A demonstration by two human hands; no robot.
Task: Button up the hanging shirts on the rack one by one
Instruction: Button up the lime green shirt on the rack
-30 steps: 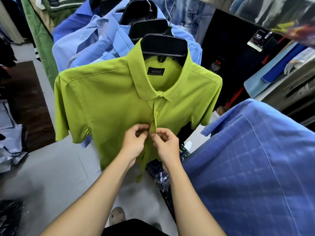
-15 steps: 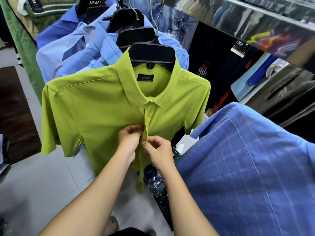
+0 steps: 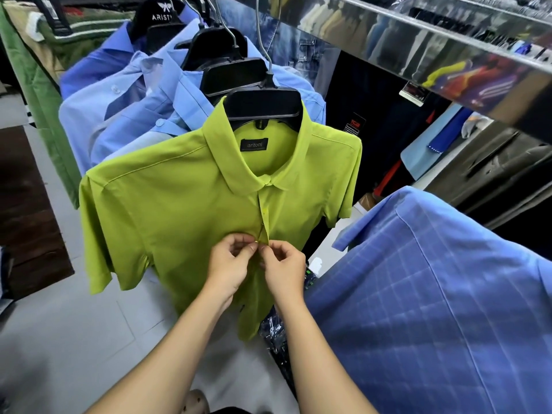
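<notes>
1. A lime-green short-sleeved shirt (image 3: 179, 210) hangs on a black plastic hanger (image 3: 263, 104) at the near end of a row of garments, centre of the view, its front facing the camera
2. The collar of the lime-green shirt is closed at the top; a dark label reading "aritoni" (image 3: 254, 144) sits inside the neck
3. The front placket (image 3: 264, 216) runs straight down from the collar to the hands; below the hands the two front edges hang loose
4. The left hand (image 3: 228, 265) pinches the left edge of the placket between thumb and curled fingers at mid-chest height
5. The right hand (image 3: 283, 271) pinches the right edge of the placket at the same height; the fingertips of both hands almost meet
6. Behind the lime-green shirt, further along the row, hang several light-blue shirts (image 3: 134, 115) on black hangers
7. At near right, a blue checked shirt (image 3: 433, 309) fills the lower corner, just beside the right forearm
8. A shiny metal rail (image 3: 433, 40) crosses the upper right
9. A pale grey floor (image 3: 59, 339) lies below at left
</notes>
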